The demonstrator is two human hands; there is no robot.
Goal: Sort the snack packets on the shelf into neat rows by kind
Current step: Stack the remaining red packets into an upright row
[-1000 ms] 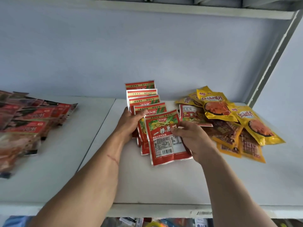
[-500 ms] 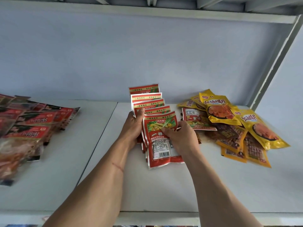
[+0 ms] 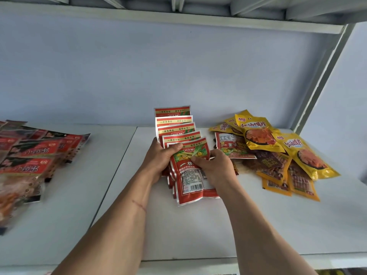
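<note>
Hands at work on a white shelf (image 3: pixel 198 231): a person's left hand (image 3: pixel 158 158) and right hand (image 3: pixel 215 169) both hold the front red packet (image 3: pixel 191 175) of an overlapping row of red packets (image 3: pixel 174 124) that runs away from them toward the pale blue back wall (image 3: pixel 139 76). The left grip curls round the packet's upper left edge, thumb laid across its top corner; the right grip pinches its right side, fingertips pressed on the printed face, a barcode showing below them. Just right of the right grip lies a loose heap of yellow packets (image 3: pixel 258 133), some overlapping brown-printed ones, with one more red packet (image 3: pixel 230 147) lying flat at the heap's near-left edge. Well to the left of the left grip, past a seam in the shelf, sits a spread of darker red packets (image 3: pixel 33 153), blurred at the frame's edge.
</note>
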